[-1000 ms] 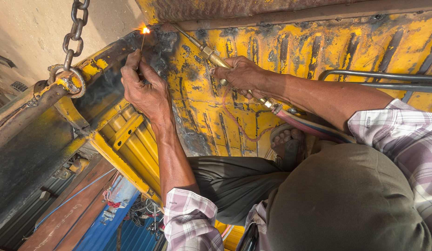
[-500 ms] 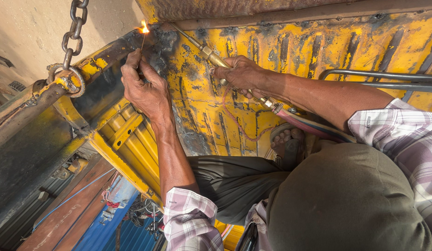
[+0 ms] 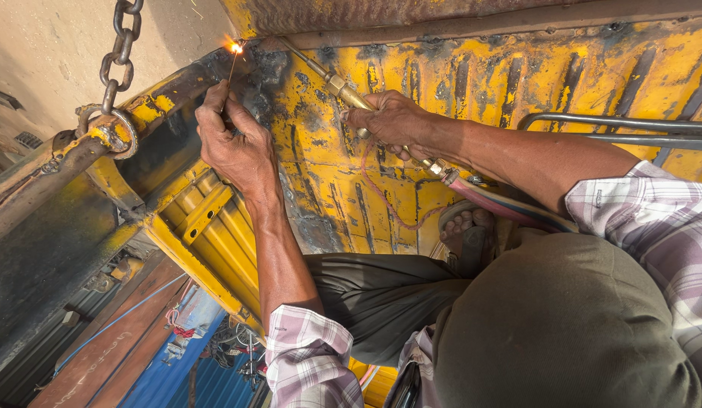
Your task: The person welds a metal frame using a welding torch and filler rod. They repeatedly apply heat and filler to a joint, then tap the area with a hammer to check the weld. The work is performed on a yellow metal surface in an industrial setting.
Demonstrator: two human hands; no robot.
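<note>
My left hand [image 3: 234, 143] pinches a thin filler rod [image 3: 231, 72] and holds its tip up at a bright orange glow [image 3: 235, 47] on the blackened top corner of a worn yellow metal panel [image 3: 517, 83]. My right hand [image 3: 392, 121] grips the brass handle of a gas torch [image 3: 343, 87]. The torch's thin nozzle tube runs up and left toward that same glowing spot. Red and blue hoses [image 3: 502, 204] trail from the torch under my right forearm. Both sleeves are plaid, and a dark cap fills the lower right.
A rusty chain [image 3: 116, 57] hangs at the upper left, hooked to a ring on a dark steel beam [image 3: 56, 227]. Two grey metal bars [image 3: 615, 125] cross the panel at right. A sandalled foot [image 3: 464, 230] rests below the hoses. Blue sheeting [image 3: 169, 363] lies far below.
Both hands hold nearly the same places. The glow stays at the rod tip on the panel's corner.
</note>
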